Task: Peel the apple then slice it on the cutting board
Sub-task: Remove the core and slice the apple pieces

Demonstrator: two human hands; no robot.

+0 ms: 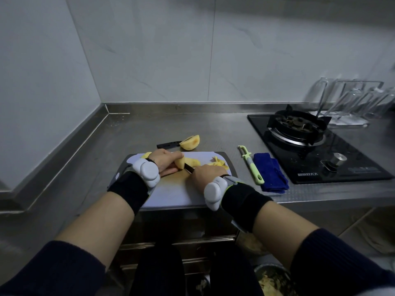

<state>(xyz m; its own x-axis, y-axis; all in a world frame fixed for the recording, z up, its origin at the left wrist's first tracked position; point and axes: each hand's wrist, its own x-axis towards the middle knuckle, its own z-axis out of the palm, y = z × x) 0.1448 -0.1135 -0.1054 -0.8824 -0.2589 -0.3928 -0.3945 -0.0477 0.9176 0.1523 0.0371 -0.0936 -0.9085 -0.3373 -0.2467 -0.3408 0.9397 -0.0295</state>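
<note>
Head view: we see the left hand (165,162) curled over a peeled apple piece (180,163), grasping it and holding it down on the pale cutting board (171,195). The right hand (208,171) is clenched round the handle of a knife (189,168). The handle itself is hidden under the fingers, and only the dark blade shows, pointing left with its tip against the near side of the apple piece. Both wrists carry white pods on black straps.

More yellow cut pieces (194,161) lie on the board just beyond the blade, and a small heap of scraps (219,162) sits near the board's far right corner. Another apple half (190,142) rests off the board on the steel counter (96,159), just beyond the far edge, touching a black knife sheath (168,144) on its left.

To the right of the board lies a green-handled peeler (251,165), with a folded blue cloth (271,175) just beside it. Farther right is a black gas hob (310,142), and behind it a rack of glasses (352,103), blurred.
</note>
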